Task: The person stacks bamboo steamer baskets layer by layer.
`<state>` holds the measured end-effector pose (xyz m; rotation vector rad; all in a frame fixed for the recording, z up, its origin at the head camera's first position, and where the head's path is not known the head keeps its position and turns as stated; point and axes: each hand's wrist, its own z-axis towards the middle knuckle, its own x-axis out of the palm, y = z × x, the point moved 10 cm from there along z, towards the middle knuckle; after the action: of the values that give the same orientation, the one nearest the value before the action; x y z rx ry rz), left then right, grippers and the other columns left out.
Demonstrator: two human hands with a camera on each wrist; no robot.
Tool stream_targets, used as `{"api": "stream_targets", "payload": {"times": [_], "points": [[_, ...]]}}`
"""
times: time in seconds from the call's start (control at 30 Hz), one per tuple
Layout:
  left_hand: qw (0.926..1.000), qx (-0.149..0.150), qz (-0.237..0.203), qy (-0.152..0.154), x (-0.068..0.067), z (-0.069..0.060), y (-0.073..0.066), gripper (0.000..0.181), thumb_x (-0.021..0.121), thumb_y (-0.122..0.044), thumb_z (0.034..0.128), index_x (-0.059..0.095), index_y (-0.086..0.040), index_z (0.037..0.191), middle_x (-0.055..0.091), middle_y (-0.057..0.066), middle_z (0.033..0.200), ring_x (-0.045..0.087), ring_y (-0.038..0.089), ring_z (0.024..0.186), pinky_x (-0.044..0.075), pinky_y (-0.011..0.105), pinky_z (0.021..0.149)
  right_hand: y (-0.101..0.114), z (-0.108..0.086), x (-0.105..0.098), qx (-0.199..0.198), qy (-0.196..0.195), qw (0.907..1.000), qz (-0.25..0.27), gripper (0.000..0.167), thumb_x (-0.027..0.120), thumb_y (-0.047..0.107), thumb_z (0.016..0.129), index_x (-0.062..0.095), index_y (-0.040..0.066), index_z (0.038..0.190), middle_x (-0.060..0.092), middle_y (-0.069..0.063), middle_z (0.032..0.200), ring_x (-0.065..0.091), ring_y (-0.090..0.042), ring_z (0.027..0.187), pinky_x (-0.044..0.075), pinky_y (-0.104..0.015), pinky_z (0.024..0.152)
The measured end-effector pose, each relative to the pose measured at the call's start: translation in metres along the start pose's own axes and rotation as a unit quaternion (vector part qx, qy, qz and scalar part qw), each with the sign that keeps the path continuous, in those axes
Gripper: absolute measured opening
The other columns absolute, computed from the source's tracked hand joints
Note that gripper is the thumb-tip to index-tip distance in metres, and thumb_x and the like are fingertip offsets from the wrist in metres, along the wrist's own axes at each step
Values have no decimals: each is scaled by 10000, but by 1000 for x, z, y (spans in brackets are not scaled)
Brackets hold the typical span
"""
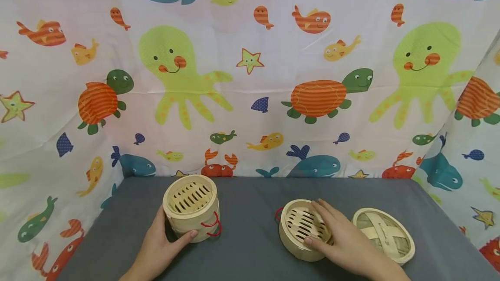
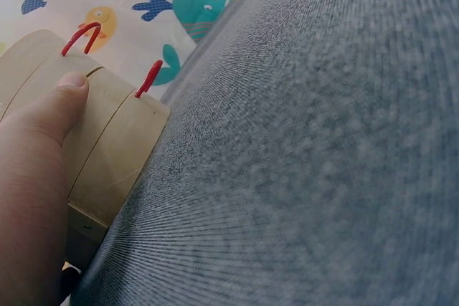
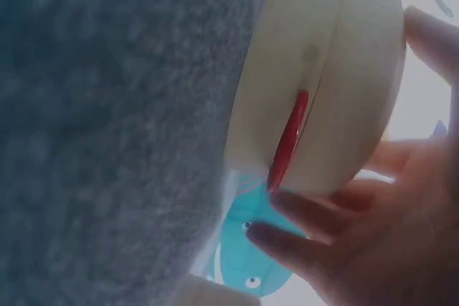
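Note:
On the left in the head view stands a stack of bamboo steamer baskets (image 1: 190, 198) with a slatted inside and red loops on its side. My left hand (image 1: 162, 240) grips it from the left and front, the thumb (image 2: 68, 98) pressed on its wall. Nearer the middle, another bamboo steamer basket (image 1: 298, 246) sits on the grey cloth, a red loop (image 3: 289, 141) on its side. My right hand (image 1: 343, 237) is spread over its right part, thumb above the front rim and fingers over the back rim. Firm contact there is hard to tell.
A round woven bamboo lid (image 1: 384, 235) with a strap handle lies on the grey cloth (image 1: 250, 216), just right of my right hand. A white curtain (image 1: 234, 99) printed with sea animals closes off the back and both sides.

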<state>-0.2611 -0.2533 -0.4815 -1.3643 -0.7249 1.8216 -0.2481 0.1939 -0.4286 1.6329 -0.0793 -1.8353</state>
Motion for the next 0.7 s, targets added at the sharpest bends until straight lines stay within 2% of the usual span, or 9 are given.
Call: {"api": "stream_targets", "payload": {"times": [0.1,0.2,0.47,0.7], "points": [[10000,19,30,-31,-2,-1,1,1233,927,-495,884,111,-210,1763,330,169,1713,362,395,1547,335,735,1172,-5,-1,5,55,286,9988,399,926,761,562,1008,405,31,1679,388,-267,1696,449,-519,1500,458,-722,1095],[10000,61,38,-16,-2,-1,0,1223,927,-487,887,118,-208,1761,344,163,1705,379,383,1536,343,719,1169,-10,-2,8,71,383,9974,600,972,783,562,991,374,23,1690,369,-257,1710,424,-503,1523,436,-724,1113],[10000,57,51,-9,0,1,0,1230,933,-494,878,126,-205,1760,361,153,1699,401,362,1521,356,694,1163,-19,0,6,205,322,9950,919,1105,860,623,893,377,20,1682,416,-233,1684,408,-508,1528,415,-746,1115],[10000,17,94,27,0,1,1,1234,922,-511,885,118,-175,1758,346,176,1705,387,396,1531,351,727,1163,-25,3,7,299,207,9927,1149,1092,926,575,839,436,29,1648,494,-172,1613,472,-467,1481,469,-705,1074]]}}
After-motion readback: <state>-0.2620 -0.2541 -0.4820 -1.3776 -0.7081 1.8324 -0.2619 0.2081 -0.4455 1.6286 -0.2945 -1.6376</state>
